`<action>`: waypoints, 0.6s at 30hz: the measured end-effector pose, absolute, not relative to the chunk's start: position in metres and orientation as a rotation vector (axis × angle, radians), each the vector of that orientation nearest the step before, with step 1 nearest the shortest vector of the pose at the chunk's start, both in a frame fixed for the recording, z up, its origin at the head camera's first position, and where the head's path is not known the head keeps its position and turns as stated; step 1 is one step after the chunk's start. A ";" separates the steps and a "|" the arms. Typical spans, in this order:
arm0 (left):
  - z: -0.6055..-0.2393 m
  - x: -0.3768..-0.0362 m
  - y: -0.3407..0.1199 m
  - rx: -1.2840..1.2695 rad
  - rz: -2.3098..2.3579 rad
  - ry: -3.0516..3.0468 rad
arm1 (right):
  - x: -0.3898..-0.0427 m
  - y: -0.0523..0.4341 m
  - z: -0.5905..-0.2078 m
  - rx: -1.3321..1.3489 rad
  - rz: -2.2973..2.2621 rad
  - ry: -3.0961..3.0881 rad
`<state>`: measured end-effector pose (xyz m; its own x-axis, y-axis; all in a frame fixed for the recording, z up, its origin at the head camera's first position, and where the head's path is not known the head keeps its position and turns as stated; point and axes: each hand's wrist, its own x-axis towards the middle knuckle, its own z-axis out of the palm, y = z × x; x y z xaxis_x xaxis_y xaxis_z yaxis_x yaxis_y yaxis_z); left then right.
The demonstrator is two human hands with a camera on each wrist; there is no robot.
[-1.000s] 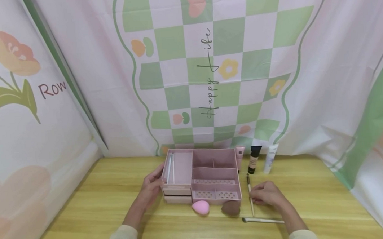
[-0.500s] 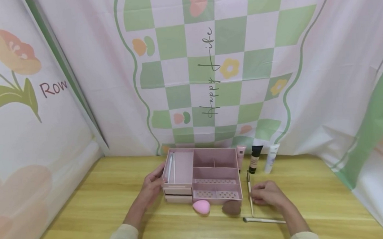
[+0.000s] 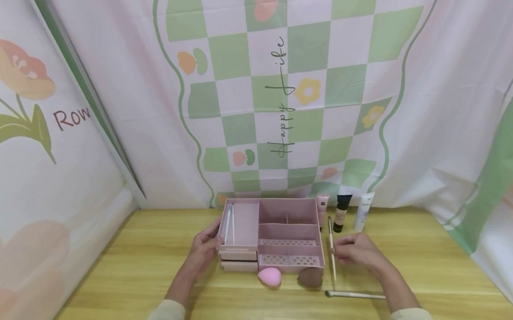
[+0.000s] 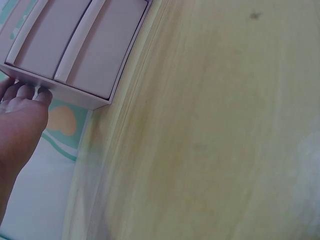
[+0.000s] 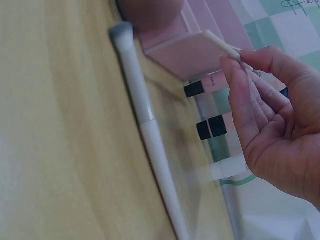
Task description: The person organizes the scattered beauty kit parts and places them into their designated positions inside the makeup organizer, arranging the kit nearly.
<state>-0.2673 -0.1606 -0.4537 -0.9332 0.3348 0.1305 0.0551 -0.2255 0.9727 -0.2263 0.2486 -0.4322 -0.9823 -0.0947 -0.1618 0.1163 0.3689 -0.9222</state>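
**Two hands, one brush in the pinch**

We find the left hand (image 3: pixel 205 245) resting its fingers against the outer left wall of the pink organiser (image 3: pixel 246 224), not wrapped round it. Just right of that hand, two slim pale sticks (image 3: pixel 228 225) lie in the top tray. Farther right, midway between the hands, a pink sponge (image 3: pixel 270 277) and a brown sponge (image 3: pixel 310 277) sit at the organiser's front.

Next comes the thin brush (image 5: pixel 221 45), just beside the organiser's right wall. The right hand (image 3: pixel 356 252) pinches it between thumb and forefinger, dark end pointing away from us; it looks clear of the table. Beyond that hand stand three tubes (image 3: pixel 342 213); a thicker brush (image 5: pixel 152 131) lies on our side of it, on the table.

We judge the step in hand to be holding the brush up beside the steadied organiser. The next move, we think, calls for a firm pinch, enough height to clear the wall, and a quiet left hand.
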 end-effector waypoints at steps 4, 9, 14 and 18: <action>-0.454 -0.267 -0.160 0.479 2.279 1.828 | -0.226 0.247 -0.428 0.001 -1.689 2.433; -0.454 -0.267 -0.161 0.488 2.284 1.826 | -0.227 0.243 -0.424 -0.009 -1.719 2.409; -0.453 -0.267 -0.160 0.473 2.286 1.836 | -0.227 0.239 -0.419 -0.018 -1.733 2.389; -0.453 -0.267 -0.160 0.457 2.281 1.842 | -0.228 0.235 -0.416 -0.028 -1.739 2.397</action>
<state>-0.2671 -0.1596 -0.4529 -0.9378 0.3230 0.1275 0.0565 -0.2204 0.9738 -0.2281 0.2346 -0.4164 -0.9836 -0.1205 -0.1341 0.0901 0.3157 -0.9446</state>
